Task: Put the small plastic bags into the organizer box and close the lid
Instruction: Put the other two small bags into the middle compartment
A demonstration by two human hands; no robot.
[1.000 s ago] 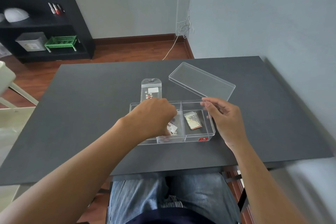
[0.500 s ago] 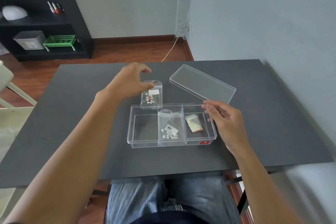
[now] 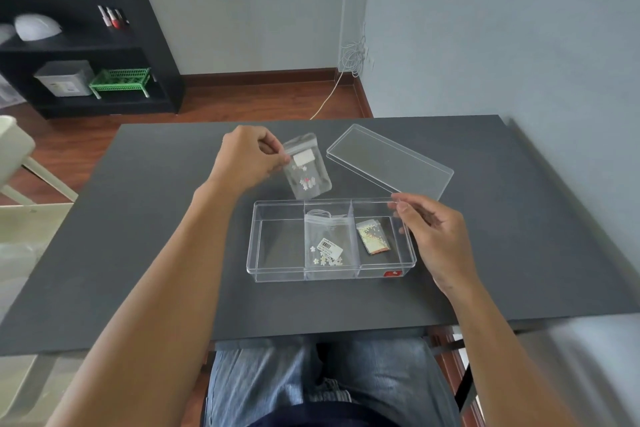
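1. Head view, centre of the frame: a clear organizer box (image 3: 330,239) sits open on the dark counter (image 3: 138,253), split into three compartments.
2. The left compartment is bare; the middle one holds a small bag with white flower pieces (image 3: 325,246); the right one holds a small glittery bag (image 3: 374,236).
3. Above the box, the left hand (image 3: 247,161) has its grip pinched on the upper left edge of a third small plastic bag (image 3: 306,168), which hangs tilted just behind the box's far wall.
4. The right hand (image 3: 434,236) rests at the box's right end, fingers (image 3: 403,208) loosely apart near the far right corner; whether they touch the wall cannot be told.
5. Upper right of the box, the clear lid (image 3: 389,159) lies flat on the counter, angled.
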